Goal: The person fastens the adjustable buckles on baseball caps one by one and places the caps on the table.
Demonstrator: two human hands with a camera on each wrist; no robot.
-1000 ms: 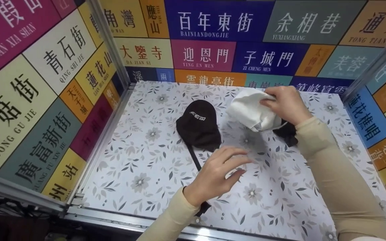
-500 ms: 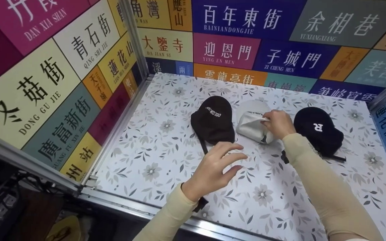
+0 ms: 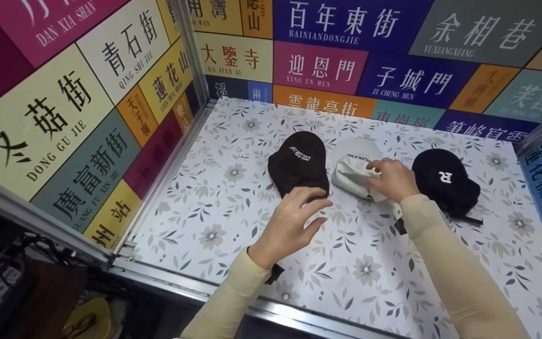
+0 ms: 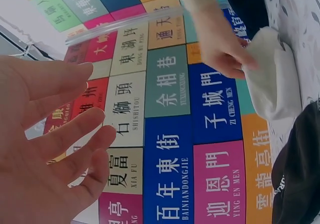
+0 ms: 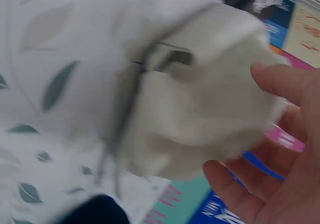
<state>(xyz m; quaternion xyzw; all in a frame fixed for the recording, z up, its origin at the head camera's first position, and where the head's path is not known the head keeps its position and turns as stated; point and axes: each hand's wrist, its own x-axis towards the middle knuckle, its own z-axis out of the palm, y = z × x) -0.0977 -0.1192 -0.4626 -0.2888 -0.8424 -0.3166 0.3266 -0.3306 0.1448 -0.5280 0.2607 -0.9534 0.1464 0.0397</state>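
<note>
A white baseball cap [image 3: 350, 165] lies on the table between two dark caps, its crown crumpled. My right hand [image 3: 393, 179] is at its right side; in the right wrist view the thumb and fingers stand apart, right at the cap's fabric. On the left sits a black cap [image 3: 301, 157] with white lettering. My left hand [image 3: 290, 226] hovers near the front of that cap, fingers relaxed and holding nothing; the left wrist view shows the fingers [image 4: 75, 134] spread. A navy cap [image 3: 442, 176] with a white R rests to the right of my right hand.
The table [image 3: 195, 197] has a floral cover and a metal front edge. Walls of coloured street-name panels [image 3: 327, 66] rise at the back and sides. A yellow container [image 3: 87, 320] stands below the table at lower left.
My right hand brought the white cap down and left to the table between the dark caps, then its fingers spread from the fabric. The left hand shifted slightly left. The head view turned right.
</note>
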